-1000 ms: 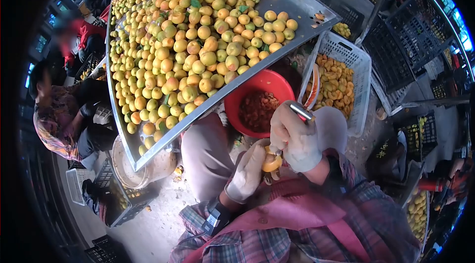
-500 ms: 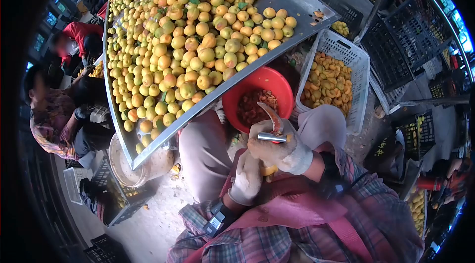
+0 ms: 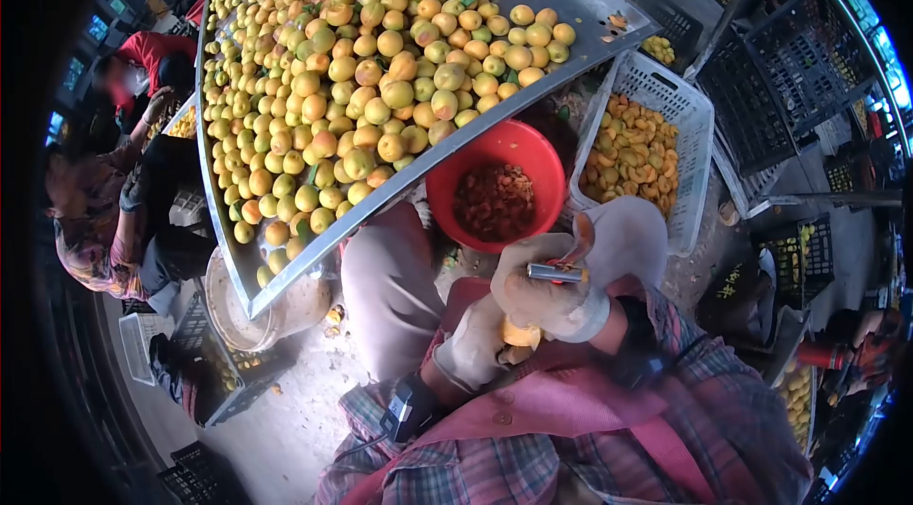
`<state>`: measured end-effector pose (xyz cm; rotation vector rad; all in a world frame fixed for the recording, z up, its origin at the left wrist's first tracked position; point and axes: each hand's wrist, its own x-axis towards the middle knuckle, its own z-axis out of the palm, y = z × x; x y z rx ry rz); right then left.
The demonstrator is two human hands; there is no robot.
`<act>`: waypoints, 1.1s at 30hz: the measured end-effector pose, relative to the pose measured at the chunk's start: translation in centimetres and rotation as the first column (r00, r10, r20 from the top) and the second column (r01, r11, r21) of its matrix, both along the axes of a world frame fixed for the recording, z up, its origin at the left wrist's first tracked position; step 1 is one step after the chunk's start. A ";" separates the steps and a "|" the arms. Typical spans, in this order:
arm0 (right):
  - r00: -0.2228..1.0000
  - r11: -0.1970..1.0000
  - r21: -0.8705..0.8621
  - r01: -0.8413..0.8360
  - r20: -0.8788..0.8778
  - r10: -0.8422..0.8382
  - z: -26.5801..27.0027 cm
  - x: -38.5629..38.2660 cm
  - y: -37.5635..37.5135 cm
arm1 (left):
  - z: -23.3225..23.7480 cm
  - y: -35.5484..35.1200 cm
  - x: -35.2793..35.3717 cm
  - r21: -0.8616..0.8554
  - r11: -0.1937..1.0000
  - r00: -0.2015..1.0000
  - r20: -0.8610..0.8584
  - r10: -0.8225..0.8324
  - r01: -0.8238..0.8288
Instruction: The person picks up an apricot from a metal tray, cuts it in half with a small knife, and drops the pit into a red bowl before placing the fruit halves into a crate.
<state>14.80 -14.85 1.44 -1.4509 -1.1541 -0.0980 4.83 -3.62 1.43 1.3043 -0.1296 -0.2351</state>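
My left hand (image 3: 475, 343), in a pale work glove, is closed on an orange apricot (image 3: 519, 334) low between my hands. My gloved right hand (image 3: 547, 296) wraps round a hand tool with a curved reddish arm (image 3: 582, 237) and a silver cylinder (image 3: 557, 272); its lower part is hidden by the hand. The right hand's lower edge lies against the fruit. Just beyond my hands stands a red bowl (image 3: 442, 191) with wet brown pits in it. To its right, a white crate (image 3: 699, 125) holds split apricot pieces (image 3: 628, 153).
A metal-edged table (image 3: 571, 6) heaped with whole apricots (image 3: 380, 77) spreads in front, its corner pointing toward me. A white bucket (image 3: 223, 301) stands under that corner. Black crates (image 3: 808, 67) are stacked at right. Other people (image 3: 105, 220) sit at left.
Both hands have shifted slightly right and down. The tool has turned, so its curved arm now points up to the right. More of the apricot shows between my hands.
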 end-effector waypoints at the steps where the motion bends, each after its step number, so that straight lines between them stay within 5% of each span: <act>1: 1.000 1.000 0.001 -0.002 -0.001 0.002 0.5 0.0 -0.3 | -0.7 0.0 -0.1 -0.049 0.999 1.000 -0.006 0.002 -0.002; 2: 0.944 0.994 0.023 -0.103 -0.314 0.105 1.7 0.0 -1.1 | -0.9 -0.1 0.1 -0.048 0.999 1.000 -0.007 0.001 -0.002; 4: 0.532 0.955 0.154 -0.252 -0.803 0.270 3.5 -0.2 -2.3 | -1.2 -0.7 0.4 -0.001 0.999 0.980 0.196 0.042 -0.043; 6: 0.542 0.926 0.249 -0.285 -0.755 0.370 3.2 0.0 -2.1 | -1.0 -0.7 0.2 -0.044 0.999 0.993 0.116 0.013 -0.008; 8: 0.160 0.846 0.509 -0.158 -0.833 0.530 3.8 0.1 -1.8 | -0.5 -0.7 0.0 -0.088 0.996 0.999 0.038 -0.016 0.020; 10: 0.274 0.839 0.503 -0.205 -0.794 0.543 4.4 0.0 -1.5 | 0.0 -0.7 0.0 -0.363 0.932 0.945 -0.303 -0.119 0.000; 13: 0.291 0.894 0.439 -0.093 -0.847 0.446 5.2 -0.4 -1.7 | -0.3 0.0 0.1 -0.182 0.970 0.932 -0.296 -0.209 0.159; 16: 0.338 0.924 0.380 -0.048 -0.864 0.373 5.1 -0.2 -1.8 | 0.2 0.2 0.3 -0.208 0.959 0.941 -0.236 -0.243 0.195; 23: 0.236 0.883 0.466 -0.061 -0.852 0.467 5.3 -0.7 -2.1 | 0.9 -0.5 0.0 -0.222 0.970 0.942 -0.292 -0.166 0.102; 26: 0.206 0.847 0.523 -0.097 -0.822 0.532 5.1 -0.8 -2.2 | 0.1 -0.3 -0.2 -0.279 0.941 0.952 -0.185 -0.246 0.189; 28: 0.208 0.838 0.535 -0.105 -0.813 0.545 4.9 -0.6 -2.2 | 0.4 -0.5 -0.2 -0.139 0.970 0.979 0.002 -0.202 0.200; 33: 0.176 0.822 0.567 -0.064 -0.804 0.568 4.8 -0.5 -2.0 | 0.5 -0.1 -0.1 -0.239 0.948 0.950 -0.178 -0.257 0.212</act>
